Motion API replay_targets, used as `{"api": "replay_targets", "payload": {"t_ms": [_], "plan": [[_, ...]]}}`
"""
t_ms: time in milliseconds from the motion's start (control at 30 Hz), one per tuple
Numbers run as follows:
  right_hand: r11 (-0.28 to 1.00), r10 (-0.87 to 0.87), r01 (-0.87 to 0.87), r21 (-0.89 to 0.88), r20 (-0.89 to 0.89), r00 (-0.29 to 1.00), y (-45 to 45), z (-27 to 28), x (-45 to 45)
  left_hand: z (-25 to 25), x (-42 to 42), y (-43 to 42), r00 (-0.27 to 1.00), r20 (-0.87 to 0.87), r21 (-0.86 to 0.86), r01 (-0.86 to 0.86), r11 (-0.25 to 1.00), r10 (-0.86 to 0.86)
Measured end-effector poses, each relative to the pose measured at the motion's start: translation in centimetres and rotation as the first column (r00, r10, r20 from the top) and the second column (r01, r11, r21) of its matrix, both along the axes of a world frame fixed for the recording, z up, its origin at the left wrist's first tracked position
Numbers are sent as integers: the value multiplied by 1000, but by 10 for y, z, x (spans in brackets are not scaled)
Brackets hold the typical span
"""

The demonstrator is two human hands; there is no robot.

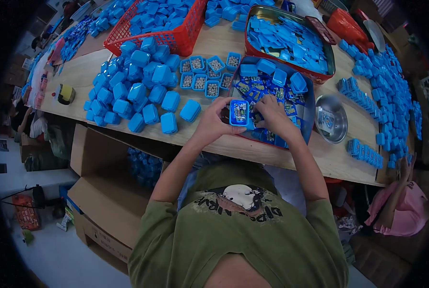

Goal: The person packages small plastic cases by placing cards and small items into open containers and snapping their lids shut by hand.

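Observation:
My left hand (212, 123) grips a small blue plastic box (232, 120) over the near left side of a shallow tray, thumb along its lower edge. Inside this box lies a dark blue printed packet (240, 111). Just right of it my right hand (272, 115) reaches down over the tray, its fingers bent together; what they hold, if anything, is hidden. Many shiny printed packets (291, 94) fill the tray (308, 115), with several blue boxes (298, 82) along its far side. Behind my left hand stand open blue boxes of pale round balls (212, 88).
Closed blue boxes (149, 114) are heaped at left before a red basket (191, 36). A tin of blue lids (291, 45) stands behind the tray; a metal bowl (330, 119) sits right. Stacked boxes (363, 101) line the far right, near a person in pink (404, 209).

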State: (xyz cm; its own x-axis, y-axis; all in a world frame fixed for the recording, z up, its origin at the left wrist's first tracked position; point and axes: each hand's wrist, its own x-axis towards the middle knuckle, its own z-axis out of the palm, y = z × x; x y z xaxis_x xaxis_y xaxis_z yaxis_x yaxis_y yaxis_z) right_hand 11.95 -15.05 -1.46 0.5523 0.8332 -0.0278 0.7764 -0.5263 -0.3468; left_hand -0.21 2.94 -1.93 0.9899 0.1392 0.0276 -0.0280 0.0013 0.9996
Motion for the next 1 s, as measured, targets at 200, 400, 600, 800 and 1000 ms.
{"api": "replay_targets", "payload": {"t_ms": [200, 400, 600, 800, 1000], "plan": [[1000, -22, 21, -19, -19, 1000, -8, 11, 12, -3, 0, 0, 1000, -1, -15, -5, 1000, 5], [782, -63, 410, 469, -596, 801, -12, 68, 1, -5, 2, 1, 999, 49, 137, -2, 991, -5], [894, 32, -38, 447, 22, 999, 18, 63, -23, 0, 0, -3, 997, 67, 78, -28, 997, 23], [857, -83, 98, 506, -52, 995, 26, 50, -35, -6, 0, -3, 998, 50, -21, -32, 999, 33], [865, -50, 22, 502, 41, 998, 18, 44, -44, -8, 0, 0, 997, 76, 144, -11, 989, 0]]}}
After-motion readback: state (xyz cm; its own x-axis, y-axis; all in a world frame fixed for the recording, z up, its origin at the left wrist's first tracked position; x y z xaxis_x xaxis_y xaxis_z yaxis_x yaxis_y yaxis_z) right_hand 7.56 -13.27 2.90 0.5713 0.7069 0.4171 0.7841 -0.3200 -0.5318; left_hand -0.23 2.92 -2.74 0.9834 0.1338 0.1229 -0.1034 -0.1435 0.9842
